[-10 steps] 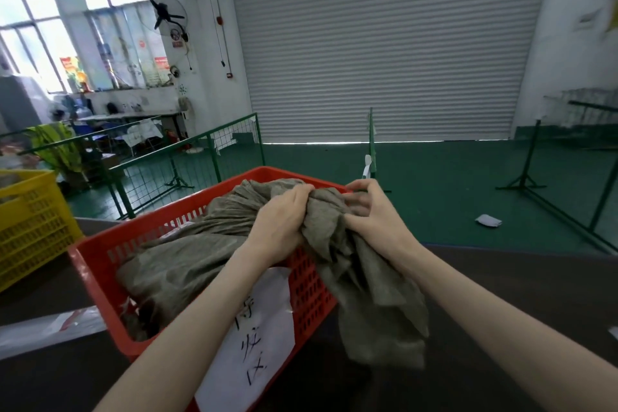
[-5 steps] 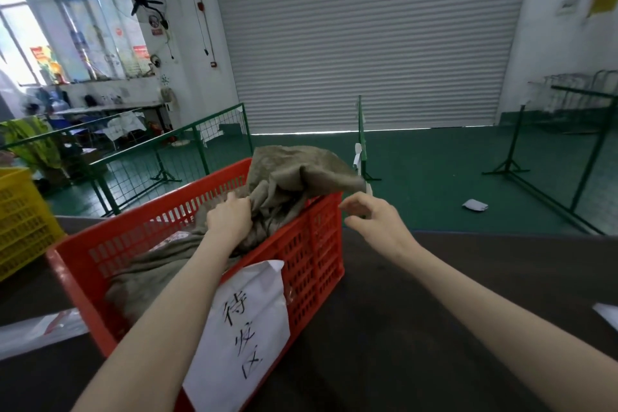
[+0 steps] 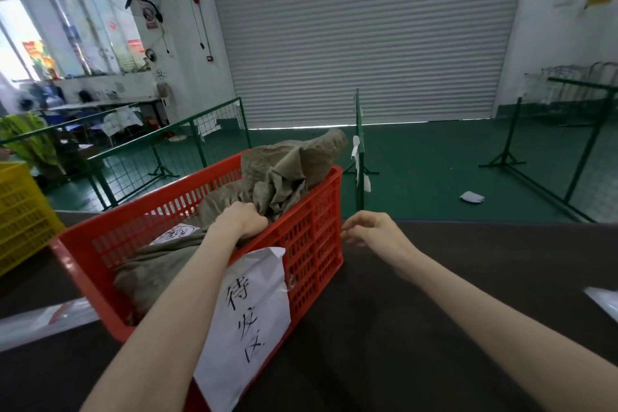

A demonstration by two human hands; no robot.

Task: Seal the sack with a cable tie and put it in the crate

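Note:
An olive-grey cloth sack (image 3: 287,174) lies inside the red slatted crate (image 3: 311,237) on the dark table, its bunched top poking above the far right corner. My left hand (image 3: 244,219) reaches into the crate and grips a fold of the sack. My right hand (image 3: 374,231) hovers just right of the crate's side, fingers loosely spread, holding nothing. A white paper label (image 3: 247,314) with handwritten characters hangs on the crate's near side. No cable tie is visible on the sack.
A yellow crate (image 3: 20,214) stands at the far left. A clear plastic sheet (image 3: 40,318) lies on the table left of the red crate. Green mesh barriers (image 3: 174,150) and a green post (image 3: 358,144) stand on the green floor beyond the table.
The sack hung over the crate's right edge with both hands on it; now it sits inside. My right hand let go and dropped beside the crate. My left hand pushed down into it.

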